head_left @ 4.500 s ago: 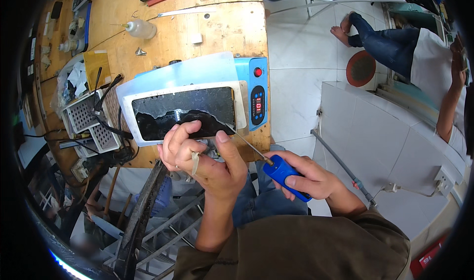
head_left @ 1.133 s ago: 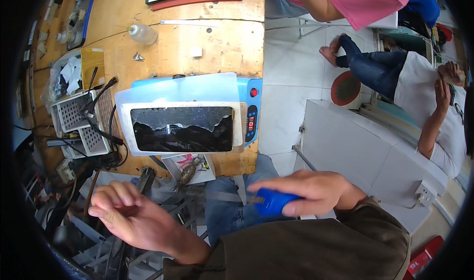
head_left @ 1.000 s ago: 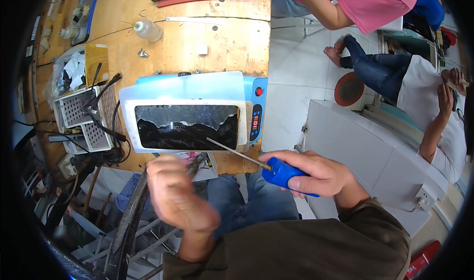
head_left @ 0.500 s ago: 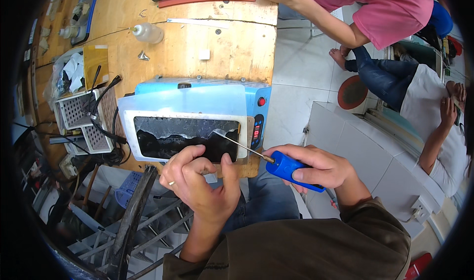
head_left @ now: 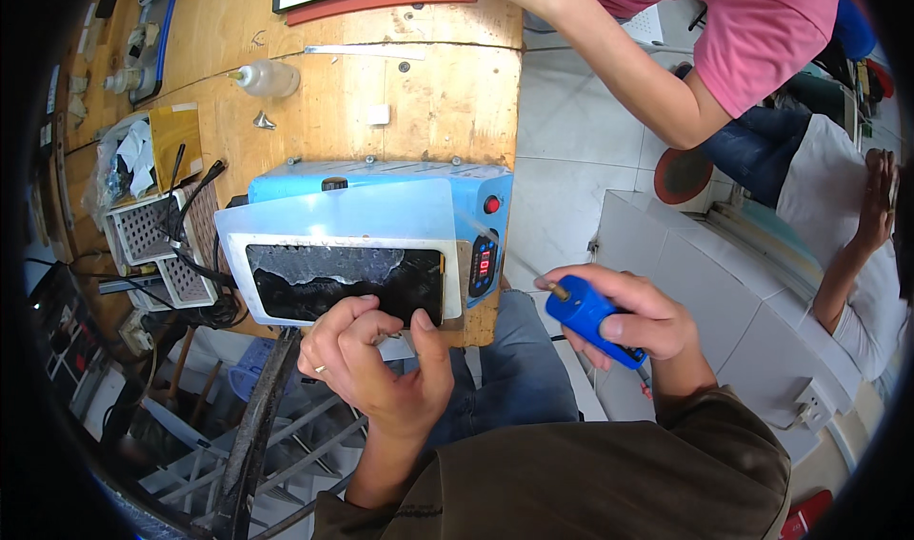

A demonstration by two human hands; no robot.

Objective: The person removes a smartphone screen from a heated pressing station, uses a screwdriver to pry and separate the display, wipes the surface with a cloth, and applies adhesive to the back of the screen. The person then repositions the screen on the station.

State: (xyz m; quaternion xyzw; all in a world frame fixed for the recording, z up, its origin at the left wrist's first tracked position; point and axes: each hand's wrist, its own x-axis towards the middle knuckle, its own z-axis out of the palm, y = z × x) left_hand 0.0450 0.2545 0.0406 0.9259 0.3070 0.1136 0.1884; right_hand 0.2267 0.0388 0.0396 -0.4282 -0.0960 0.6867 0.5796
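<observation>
My right hand [head_left: 643, 316] is closed round a blue handheld power tool [head_left: 592, 319] with a brass collar; its thin shaft looks blurred and slants toward the machine's right end. A black phone screen [head_left: 333, 297] lies in a white-bordered frame, with a ragged grey layer [head_left: 328, 262] along its far part. My left hand [head_left: 386, 364] has its fingers bent and apart, the fingertips and thumb resting at the screen's near edge. Underneath are a translucent sheet [head_left: 381, 211] and a blue machine [head_left: 492, 183] with a red button and a lit red display.
On the wooden table [head_left: 457, 97] stand a squeeze bottle [head_left: 269, 79], a small metal nozzle [head_left: 264, 120] and a white block [head_left: 378, 114]. White baskets [head_left: 143, 230] with black cables are at left. Another person's arm [head_left: 628, 83] reaches in at top right; a second person [head_left: 828, 188] sits farther right.
My right hand has drawn the tool rightward, and its tip is off the screen. The left hand stays at the near edge. The view has shifted slightly, and the pink-sleeved arm has come nearer.
</observation>
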